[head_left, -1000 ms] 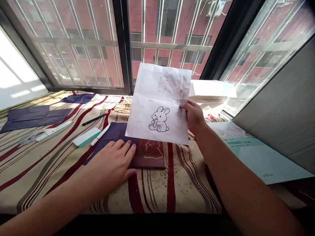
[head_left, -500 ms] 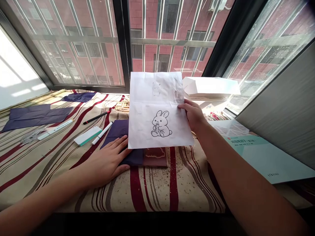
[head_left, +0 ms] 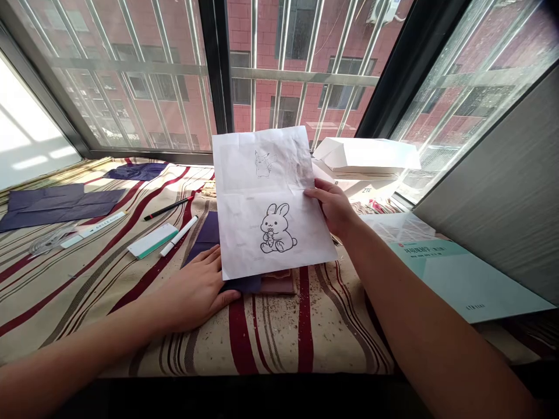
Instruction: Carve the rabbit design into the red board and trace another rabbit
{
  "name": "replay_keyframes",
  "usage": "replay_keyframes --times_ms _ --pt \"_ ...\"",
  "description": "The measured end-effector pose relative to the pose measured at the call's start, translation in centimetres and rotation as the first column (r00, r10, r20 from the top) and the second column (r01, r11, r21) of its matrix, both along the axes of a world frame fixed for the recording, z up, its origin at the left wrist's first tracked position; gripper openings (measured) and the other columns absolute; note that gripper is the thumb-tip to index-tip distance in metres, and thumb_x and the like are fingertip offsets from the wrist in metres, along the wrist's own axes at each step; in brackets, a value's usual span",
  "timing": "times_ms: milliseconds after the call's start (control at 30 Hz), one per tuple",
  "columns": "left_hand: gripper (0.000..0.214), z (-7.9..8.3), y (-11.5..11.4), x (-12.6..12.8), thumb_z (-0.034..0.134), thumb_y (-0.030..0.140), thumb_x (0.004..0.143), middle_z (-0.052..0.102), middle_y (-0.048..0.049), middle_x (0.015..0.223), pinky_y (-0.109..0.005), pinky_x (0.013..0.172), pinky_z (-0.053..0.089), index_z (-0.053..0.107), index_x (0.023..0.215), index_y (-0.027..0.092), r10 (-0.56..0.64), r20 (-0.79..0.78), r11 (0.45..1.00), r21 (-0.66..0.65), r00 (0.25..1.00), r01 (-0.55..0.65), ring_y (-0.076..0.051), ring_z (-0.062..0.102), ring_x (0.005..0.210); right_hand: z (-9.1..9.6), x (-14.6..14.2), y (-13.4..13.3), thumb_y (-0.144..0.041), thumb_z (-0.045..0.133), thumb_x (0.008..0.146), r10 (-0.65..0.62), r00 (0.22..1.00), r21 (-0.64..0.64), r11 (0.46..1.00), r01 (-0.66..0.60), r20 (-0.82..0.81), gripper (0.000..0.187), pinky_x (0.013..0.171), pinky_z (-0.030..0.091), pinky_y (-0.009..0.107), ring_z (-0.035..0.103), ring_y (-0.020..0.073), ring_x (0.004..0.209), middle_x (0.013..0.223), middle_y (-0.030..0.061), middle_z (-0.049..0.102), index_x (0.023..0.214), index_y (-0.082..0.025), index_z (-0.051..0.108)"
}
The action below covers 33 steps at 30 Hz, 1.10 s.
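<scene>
The sheet of white paper [head_left: 262,203] has shifted left and tilted further since the earlier frame, and it now hangs low over the middle of the cloth. It is thin and creased, with a small sketched figure above a bolder rabbit outline.

At the upper left lie matte dark blue sheets [head_left: 65,208] on the striped cloth [head_left: 105,279], with a clear plastic tool [head_left: 50,242] and a white ruler [head_left: 94,229] below them. Nearer the centre are a black pencil [head_left: 168,208], a green-edged white block [head_left: 152,240] and a white marker [head_left: 178,235]. The round marker could roll if it is knocked.

The left hand [head_left: 187,291] lies open and flat, holding nothing, just beside a dark blue sheet [head_left: 205,233]. That sheet and a reddish block [head_left: 277,284] sit partly under the white paper's lower edge. If the paper's weight drags the dark sheet, or scattered shavings [head_left: 336,326] lift it, the layers could slip out of line.

The right hand [head_left: 332,206] pinches the paper's right edge between thumb and fingers. With that single grip, the soft sheet could sag or tear at its crease.

Behind it sits a white cardboard box [head_left: 367,154], and at the right lies a pale teal booklet [head_left: 458,273].
</scene>
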<state>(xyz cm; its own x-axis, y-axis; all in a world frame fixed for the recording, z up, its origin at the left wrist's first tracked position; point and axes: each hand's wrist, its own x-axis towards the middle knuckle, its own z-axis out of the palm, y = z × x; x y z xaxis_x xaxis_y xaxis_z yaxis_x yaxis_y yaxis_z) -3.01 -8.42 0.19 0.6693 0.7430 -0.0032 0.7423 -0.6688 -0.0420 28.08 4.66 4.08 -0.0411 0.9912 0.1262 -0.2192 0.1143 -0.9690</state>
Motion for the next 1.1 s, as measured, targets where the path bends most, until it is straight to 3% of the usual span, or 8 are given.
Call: replay_keyframes --times_ms 200,400,500,733,833,967,1033,1100 --pt "0.052 0.7 0.5 0.9 0.056 0.048 0.115 0.073 -0.019 0.154 -0.059 0.13 0.048 0.07 0.155 0.018 -0.024 -0.025 1.0 -0.001 0.999 0.024 -0.041 0.067 0.145 0.2 -0.1 -0.2 -0.023 0.077 0.074 0.007 1.0 0.005 1.0 -0.007 0.008 0.028 0.084 0.067 0.048 0.078 0.0284 0.088 0.089 0.0044 0.081 0.101 -0.025 0.081" --pt "0.08 2.0 2.8 1.4 0.081 0.051 0.099 0.069 -0.0245 0.156 -0.055 0.115 0.061 0.056 0.165 0.013 -0.114 -0.053 0.993 0.032 0.992 0.116 -0.046 0.069 0.142 0.3 0.6 0.3 -0.023 0.072 0.075 -0.072 0.997 0.042 0.997 0.072 0.006 0.026 0.093 0.065 0.049 0.078 0.0286 0.097 0.093 0.0047 0.081 0.101 -0.025 0.077" --pt "0.078 2.2 3.7 1.7 0.082 0.045 0.095 0.069 -0.0235 0.157 -0.055 0.107 0.065 0.056 0.163 0.017 -0.166 -0.077 0.984 0.046 0.983 0.169 -0.047 0.074 0.134 0.4 0.9 0.5 -0.023 0.071 0.075 -0.087 0.996 0.05 0.995 0.087 0.01 0.026 0.094 0.065 0.05 0.078 0.0303 0.1 0.092 0.006 0.08 0.1 -0.024 0.076" --pt "0.077 1.9 3.4 2.9 0.073 0.026 0.092 0.059 -0.025 0.167 -0.055 0.128 0.052 0.051 0.164 0.012 -0.258 -0.076 0.956 0.125 0.963 0.266 -0.045 0.061 0.151 0.4 0.9 0.5 -0.021 0.07 0.077 -0.093 0.996 0.057 0.994 0.092 0.012 0.026 0.095 0.065 0.05 0.078 0.0296 0.102 0.097 0.0065 0.08 0.102 -0.023 0.076" --pt "0.081 2.4 3.1 2.5 0.075 0.037 0.095 0.058 -0.0248 0.168 -0.056 0.128 0.051 0.049 0.167 0.013 -0.155 -0.026 0.987 0.04 0.988 0.156 -0.046 0.059 0.153 0.5 0.9 0.4 -0.02 0.071 0.077 -0.105 0.994 0.04 0.994 0.104 0.016 0.023 0.095 0.066 0.047 0.077 0.0272 0.096 0.093 0.0051 0.079 0.099 -0.023 0.076" --pt "0.093 3.8 3.3 -0.6 0.058 0.076 0.102 0.036 -0.0199 0.184 -0.06 0.136 0.039 0.042 0.175 0.02 -0.049 0.056 0.97 -0.235 0.997 0.06 -0.046 0.034 0.17 0.7 1.3 0.6 -0.02 0.069 0.08 -0.153 0.988 0.001 0.988 0.153 0.031 0.022 0.092 0.067 0.042 0.076 0.024 0.093 0.09 0.0027 0.076 0.1 -0.025 0.075" --pt "0.097 3.9 3.5 -2.6 0.043 0.081 0.103 0.028 -0.0173 0.188 -0.063 0.139 0.03 0.036 0.177 0.019 0.168 0.203 0.968 -0.218 0.965 -0.123 -0.046 0.025 0.174 0.7 1.3 0.7 -0.02 0.069 0.081 -0.162 0.985 -0.048 0.985 0.165 0.057 0.021 0.089 0.067 0.042 0.076 0.0242 0.092 0.087 0.0025 0.074 0.101 -0.025 0.073" --pt "0.098 3.4 3.5 -4.1 0.046 0.077 0.101 0.031 -0.0184 0.187 -0.065 0.14 0.025 0.035 0.177 0.017 0.348 0.285 0.927 -0.25 0.893 -0.281 -0.046 0.025 0.174 0.6 0.9 0.7 -0.021 0.068 0.083 -0.124 0.988 -0.123 0.983 0.136 0.097 0.017 0.084 0.068 0.045 0.076 0.0261 0.087 0.083 0.0039 0.072 0.1 -0.024 0.071"
